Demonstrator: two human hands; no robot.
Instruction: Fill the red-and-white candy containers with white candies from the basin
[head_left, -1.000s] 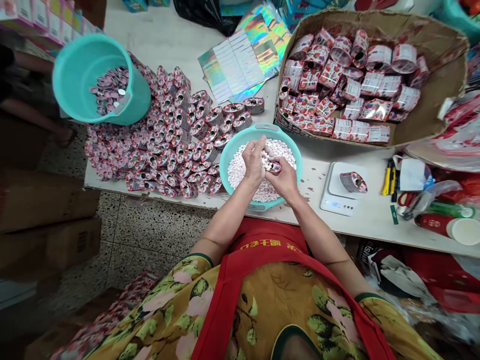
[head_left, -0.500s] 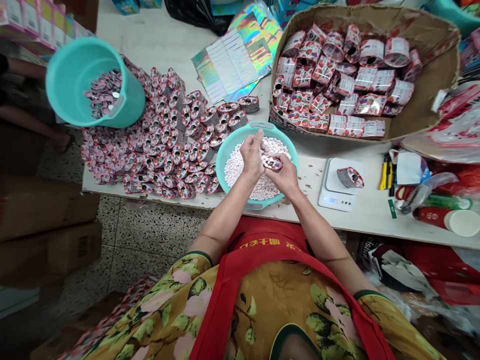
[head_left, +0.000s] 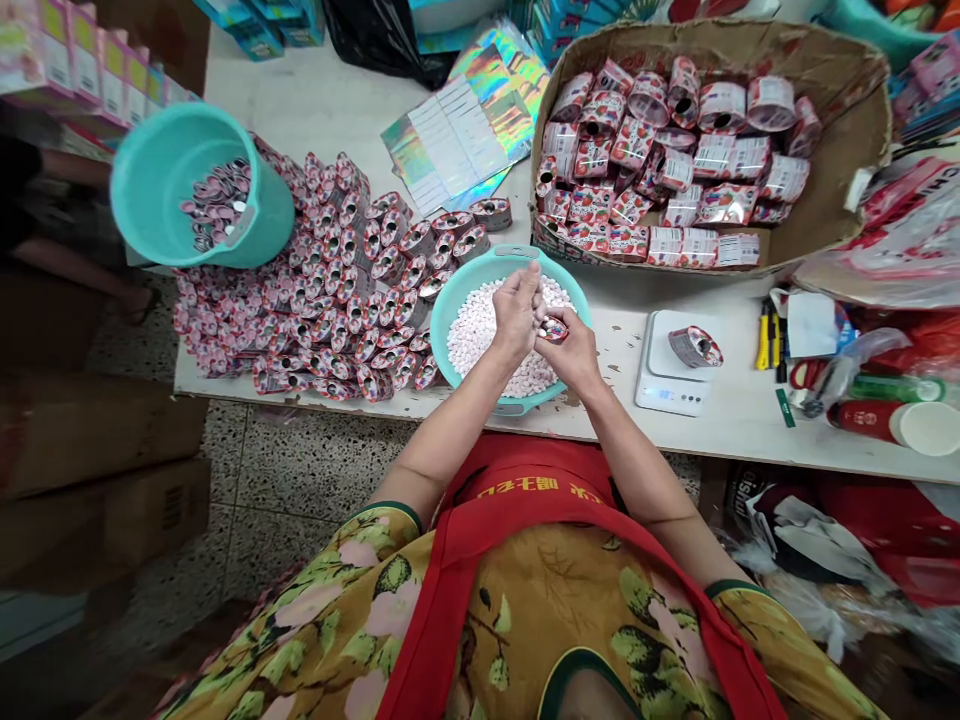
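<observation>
Basin (head_left: 454, 290) between containers (head_left: 345, 290) and scale (head_left: 661, 352), carton (head_left: 829, 215) behind scale

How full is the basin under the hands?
Partly filled: small white pieces spread across the teal basin, with its inner wall showing above them. Depth: cannot tell.

A small oval container (head_left: 555, 329) is showing a red printed edge, and its top opening is facing up toward the viewer. The right hand (head_left: 574, 352) is gripping it above the basin, and the left hand (head_left: 516, 312) is partly covering it. Some white pieces are appearing at the opening; how full it is, I cannot tell. Many small, white, rounded pieces (head_left: 472, 325) are lying loose in the basin, spreading around below the hands. The round turquoise basin (head_left: 454, 292) is standing upright near the desk's front edge.
</observation>
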